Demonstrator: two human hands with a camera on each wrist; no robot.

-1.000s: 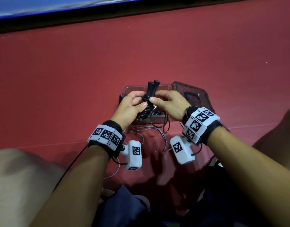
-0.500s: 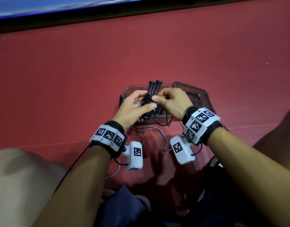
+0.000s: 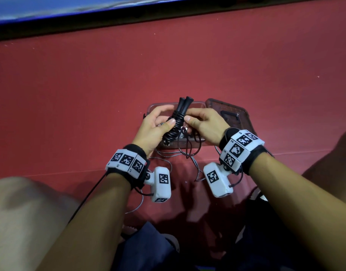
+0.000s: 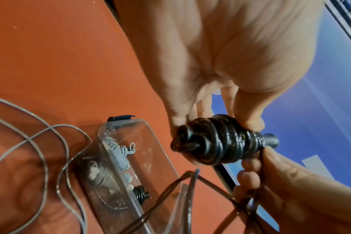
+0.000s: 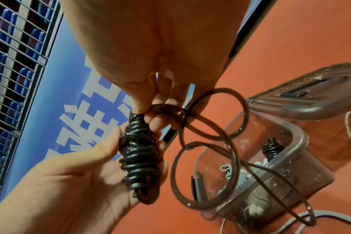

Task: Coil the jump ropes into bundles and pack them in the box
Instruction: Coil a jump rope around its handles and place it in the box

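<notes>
A: In the head view, what do the hands do?

B: The left hand [image 3: 154,128] has its fingers and thumb curled around the black jump rope bundle [image 3: 175,123], which is held above the clear box [image 3: 154,106]. The two black handles [image 3: 185,103] stick out at the far end, side by side. The right hand [image 3: 203,125] pinches the rope at the right side of the bundle, and loose black loops [image 3: 189,145] hang down under it.

A: And what lies around?

B: The box lid [image 3: 229,114] lies just right of the box on the red floor [image 3: 90,85]. A grey rope [image 3: 166,159] lies loose on the floor near the wrists.

A: What shows the left wrist view?

B: The left hand [image 4: 220,63] grips the coiled bundle [image 4: 218,140] between thumb and fingers. The right hand [image 4: 287,182] touches its far end and holds the loose cord. Below, the open box [image 4: 118,131] contains a grey coiled bundle [image 4: 114,158] and a small black bundle [image 4: 140,194]. The grey rope [image 4: 40,142] curves on the floor beside the box.

A: And the right wrist view?

B: The right hand [image 5: 150,55] pinches the cord at the top of the bundle [image 5: 139,152], with loops [image 5: 206,142] hanging from its fingers. The left hand [image 5: 86,177] cradles the bundle with curled fingers. The box [image 5: 298,139] stands lower right, the lid [image 5: 310,101] behind it.
</notes>
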